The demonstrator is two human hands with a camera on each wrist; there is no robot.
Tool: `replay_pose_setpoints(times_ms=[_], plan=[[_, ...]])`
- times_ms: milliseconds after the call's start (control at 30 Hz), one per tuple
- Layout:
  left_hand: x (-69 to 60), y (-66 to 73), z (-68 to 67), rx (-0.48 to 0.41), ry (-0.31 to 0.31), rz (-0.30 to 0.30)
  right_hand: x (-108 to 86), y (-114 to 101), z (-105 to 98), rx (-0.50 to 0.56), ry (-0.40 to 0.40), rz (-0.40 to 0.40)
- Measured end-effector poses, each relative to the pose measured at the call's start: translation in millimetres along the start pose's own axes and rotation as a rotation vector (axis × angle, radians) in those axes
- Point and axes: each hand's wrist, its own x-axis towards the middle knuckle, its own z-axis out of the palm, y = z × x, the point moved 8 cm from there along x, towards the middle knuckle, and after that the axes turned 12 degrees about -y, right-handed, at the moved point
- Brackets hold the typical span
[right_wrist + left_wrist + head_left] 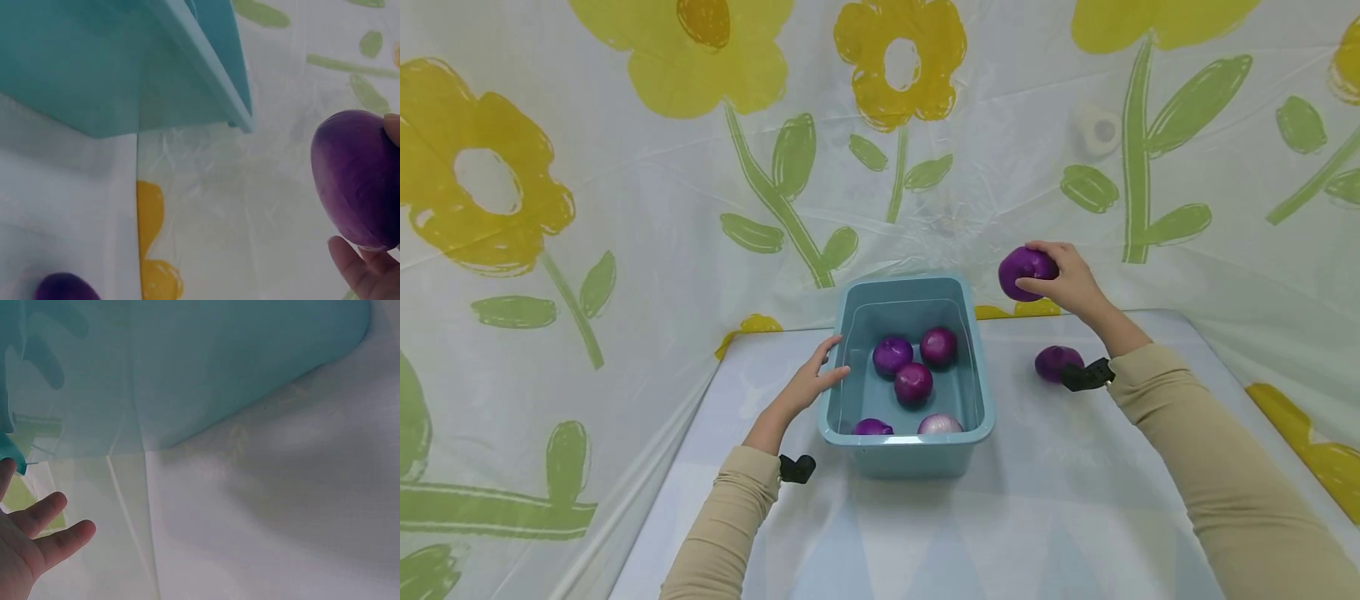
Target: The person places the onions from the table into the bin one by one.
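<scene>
My right hand (pixel 1072 285) holds a red onion (pixel 1019 273) between thumb and fingers, up in the air to the right of a blue plastic tub (pixel 904 460). In the right wrist view, the same onion (pixel 350 178) shows large at the right edge. My left hand (pixel 803 386) is at the tub's left side, its thumb reaching the rim and its fingers spread. Inside the tub lie several red onions (pixel 913 383), one of them paler (pixel 940 424). Another red onion (pixel 1056 362) lies on the table below my right hand.
The tub stands on a table (pixel 1037 483) with a pale cover. Behind and around the table hangs a white sheet (pixel 655 208) printed with yellow flowers and green leaves. Black straps sit on both wrists.
</scene>
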Motion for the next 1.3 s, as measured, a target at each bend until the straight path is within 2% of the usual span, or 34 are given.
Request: replay_pose_setpoints(times_ms=[533,933,1067,1300], plan=[[1.2,-0.4,-0.3,0.005,0.0,0.0,25.2,-39.0,35.8,0.013,-0.063,-0.076],[-1.1,0.3,-0.1,0.008,0.0,-0.005,37.5,-65.0,86.8,0.01,-0.132,-0.161],[-1.2,0.9,0.2,0.007,-0.003,-0.004,37.9,-71.0,102.7,0.018,-0.171,-0.164],[-0.8,1.5,-0.4,0.008,0.005,0.002,36.9,-78.6,124.3,-0.036,-0.241,-0.179]])
